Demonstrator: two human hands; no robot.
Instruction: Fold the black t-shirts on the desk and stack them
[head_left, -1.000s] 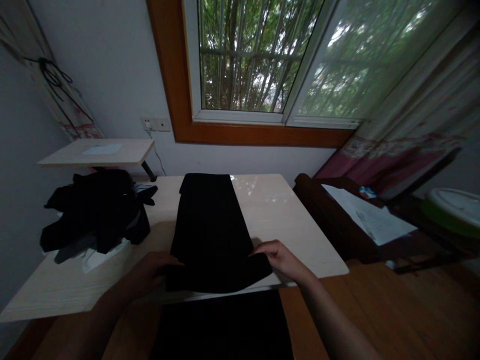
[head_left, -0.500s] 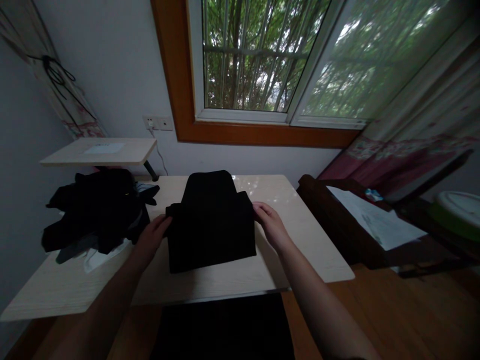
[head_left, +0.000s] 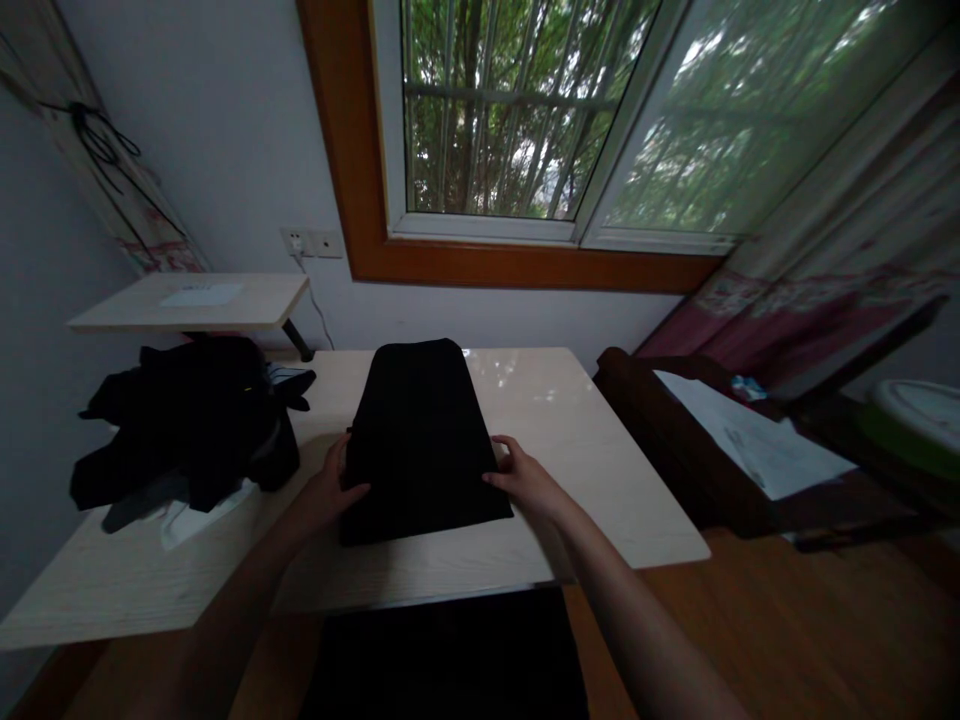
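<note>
A black garment (head_left: 420, 440), folded into a flat shape that widens toward me, lies on the pale wooden table (head_left: 600, 470). It is too dark to tell what kind of garment it is. At its left edge is my left hand (head_left: 330, 488), thumb on top of the cloth and fingers along the side. My right hand (head_left: 529, 482) grips the opposite edge, its thumb on the cloth and the index finger bent at the border. The other fingertips of both hands are partly hidden.
A heap of dark clothes (head_left: 195, 420) with some white and grey cloth lies at the table's left, below a small raised shelf (head_left: 262, 305) bearing a paper. Beyond the table's right end stands dark brown furniture (head_left: 652, 420) with white sheets on it. A window is ahead.
The upper layer, held out wide at both sides before, now lies within the garment's narrower outline. My hands have come closer together and slightly toward me, thumbs now over the cloth.
</note>
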